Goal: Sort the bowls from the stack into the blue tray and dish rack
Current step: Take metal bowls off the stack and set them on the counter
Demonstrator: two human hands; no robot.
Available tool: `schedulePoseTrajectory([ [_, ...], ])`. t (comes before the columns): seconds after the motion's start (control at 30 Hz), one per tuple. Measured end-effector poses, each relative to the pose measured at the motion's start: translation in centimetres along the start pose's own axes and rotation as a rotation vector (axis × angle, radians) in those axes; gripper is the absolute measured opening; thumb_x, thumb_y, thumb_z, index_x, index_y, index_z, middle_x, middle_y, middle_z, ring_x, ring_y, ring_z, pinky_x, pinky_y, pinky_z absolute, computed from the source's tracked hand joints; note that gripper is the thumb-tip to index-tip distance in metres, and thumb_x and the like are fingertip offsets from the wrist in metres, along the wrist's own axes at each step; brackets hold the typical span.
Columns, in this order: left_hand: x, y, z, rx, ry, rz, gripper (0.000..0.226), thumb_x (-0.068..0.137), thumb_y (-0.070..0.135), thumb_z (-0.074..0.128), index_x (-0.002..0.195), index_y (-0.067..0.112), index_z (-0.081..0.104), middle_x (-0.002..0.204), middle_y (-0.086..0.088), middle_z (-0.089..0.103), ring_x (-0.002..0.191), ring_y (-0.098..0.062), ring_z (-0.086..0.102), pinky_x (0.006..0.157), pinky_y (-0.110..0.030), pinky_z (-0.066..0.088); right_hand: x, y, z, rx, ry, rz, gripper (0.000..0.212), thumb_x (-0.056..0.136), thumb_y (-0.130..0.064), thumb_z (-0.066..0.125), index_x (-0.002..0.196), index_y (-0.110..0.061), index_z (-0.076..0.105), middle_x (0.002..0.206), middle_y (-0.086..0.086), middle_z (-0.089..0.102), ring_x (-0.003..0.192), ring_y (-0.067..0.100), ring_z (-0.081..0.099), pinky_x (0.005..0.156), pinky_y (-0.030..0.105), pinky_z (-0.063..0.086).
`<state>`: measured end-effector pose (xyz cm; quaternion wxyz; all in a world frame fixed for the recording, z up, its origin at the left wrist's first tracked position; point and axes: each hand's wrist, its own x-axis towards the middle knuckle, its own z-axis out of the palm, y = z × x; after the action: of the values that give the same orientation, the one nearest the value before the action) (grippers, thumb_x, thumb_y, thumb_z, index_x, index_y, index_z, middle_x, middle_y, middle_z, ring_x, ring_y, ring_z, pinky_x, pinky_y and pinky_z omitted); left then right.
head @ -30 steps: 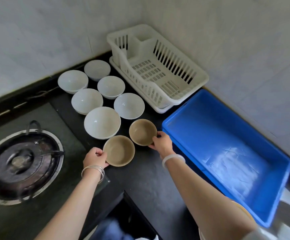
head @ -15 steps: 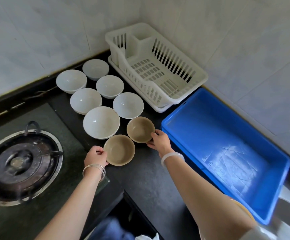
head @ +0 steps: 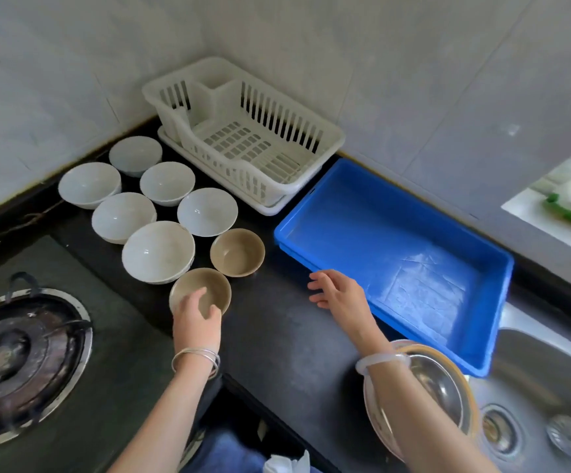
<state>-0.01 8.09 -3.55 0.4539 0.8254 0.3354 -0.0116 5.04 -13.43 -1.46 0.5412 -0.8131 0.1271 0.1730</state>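
Several white bowls (head: 158, 256) and two tan bowls stand upright on the black counter. My left hand (head: 196, 320) grips the near rim of the nearer tan bowl (head: 205, 285), fingers reaching inside it. The farther tan bowl (head: 237, 251) stands free beside it. My right hand (head: 340, 292) hovers open over the counter, just left of the blue tray (head: 396, 233), holding nothing. The white dish rack (head: 243, 131) sits in the corner behind the tray; both hold nothing.
A gas burner (head: 21, 356) lies at the left. A steel sink (head: 547, 404) sits at the right with a metal bowl (head: 441, 387) at its edge under my right forearm. Tiled walls close the back and right.
My right hand let go of the farther tan bowl and drew back toward the tray. My left hand shifted onto the nearer tan bowl's rim. The camera view moved right, showing the sink.
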Motion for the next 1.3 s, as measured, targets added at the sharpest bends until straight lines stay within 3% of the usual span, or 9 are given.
schedulePoseTrajectory([
  [0.13, -2.9, 2.7, 3.3, -0.11, -0.291, 0.035, 0.021, 0.089, 0.009, 0.051, 0.107, 0.013, 0.062, 0.108, -0.009, 0.066, 0.102, -0.023, 0.062, 0.092, -0.034, 0.047, -4.5, 2.9, -5.5, 0.003, 0.221, 0.004, 0.023, 0.095, -0.019, 0.05, 0.082, -0.031, 0.064, 0.081, -0.006, 0.069, 0.069, 0.011, 0.066, 0.067, 0.02, 0.05],
  [0.23, -6.3, 4.4, 6.8, -0.005, -0.48, 0.142, 0.017, 0.09, 0.018, 0.051, 0.102, 0.021, 0.063, 0.104, -0.001, 0.067, 0.097, -0.017, 0.063, 0.086, -0.03, 0.051, -7.9, 6.2, -9.6, -0.156, 0.414, 0.063, 0.015, 0.092, -0.019, 0.055, 0.086, -0.025, 0.067, 0.081, -0.004, 0.07, 0.075, 0.011, 0.067, 0.067, 0.024, 0.046],
  [0.33, -10.4, 5.3, 10.7, 0.082, -0.648, 0.269, 0.017, 0.09, 0.02, 0.053, 0.104, 0.022, 0.062, 0.106, 0.004, 0.065, 0.089, -0.007, 0.06, 0.075, -0.019, 0.045, -10.8, 9.8, -12.5, -0.37, 0.568, 0.143, 0.009, 0.09, -0.02, 0.059, 0.091, -0.019, 0.068, 0.086, 0.0, 0.071, 0.082, 0.02, 0.065, 0.065, 0.027, 0.039],
  [0.43, -13.8, 5.8, 13.6, 0.185, -0.74, 0.362, 0.023, 0.088, 0.023, 0.057, 0.111, 0.022, 0.059, 0.113, 0.004, 0.06, 0.088, -0.006, 0.058, 0.076, -0.02, 0.047, -12.7, 12.6, -13.8, -0.491, 0.598, 0.211, 0.011, 0.087, -0.02, 0.062, 0.093, -0.013, 0.067, 0.093, 0.005, 0.068, 0.086, 0.028, 0.063, 0.063, 0.029, 0.036],
  [0.57, -15.6, 5.7, 15.3, 0.246, -0.789, 0.374, 0.039, 0.084, 0.016, 0.061, 0.121, 0.022, 0.051, 0.119, -0.001, 0.055, 0.106, -0.017, 0.057, 0.095, -0.032, 0.047, -13.7, 14.4, -13.4, -0.674, 0.582, 0.29, 0.018, 0.089, -0.028, 0.057, 0.097, -0.013, 0.064, 0.101, 0.007, 0.061, 0.09, 0.031, 0.061, 0.061, 0.029, 0.032],
  [0.73, -15.4, 5.5, 16.2, 0.303, -0.766, 0.392, 0.041, 0.081, 0.012, 0.065, 0.119, 0.02, 0.053, 0.115, -0.004, 0.059, 0.103, -0.02, 0.059, 0.095, -0.036, 0.048, -13.2, 14.4, -11.9, -0.792, 0.526, 0.279, 0.028, 0.093, -0.033, 0.052, 0.115, -0.016, 0.054, 0.108, 0.004, 0.057, 0.1, 0.024, 0.056, 0.073, 0.031, 0.043],
  [1.03, -15.2, 4.8, 16.6, 0.305, -0.741, 0.367, 0.033, 0.08, 0.02, 0.067, 0.112, 0.02, 0.056, 0.111, -0.003, 0.063, 0.098, -0.018, 0.061, 0.089, -0.034, 0.05, -13.2, 14.4, -13.6, -0.544, 0.605, 0.225, 0.011, 0.091, -0.018, 0.05, 0.097, -0.01, 0.053, 0.09, 0.015, 0.068, 0.082, 0.038, 0.061, 0.059, 0.033, 0.034],
  [1.3, -15.3, 5.1, 17.3, 0.358, -0.739, 0.407, 0.039, 0.078, 0.021, 0.069, 0.114, 0.02, 0.054, 0.111, -0.004, 0.06, 0.095, -0.018, 0.06, 0.086, -0.032, 0.05, -14.5, 14.8, -15.0, -0.351, 0.742, 0.178, 0.009, 0.087, -0.013, 0.055, 0.081, -0.016, 0.049, 0.067, 0.007, 0.061, 0.062, 0.031, 0.051, 0.055, 0.032, 0.031],
])
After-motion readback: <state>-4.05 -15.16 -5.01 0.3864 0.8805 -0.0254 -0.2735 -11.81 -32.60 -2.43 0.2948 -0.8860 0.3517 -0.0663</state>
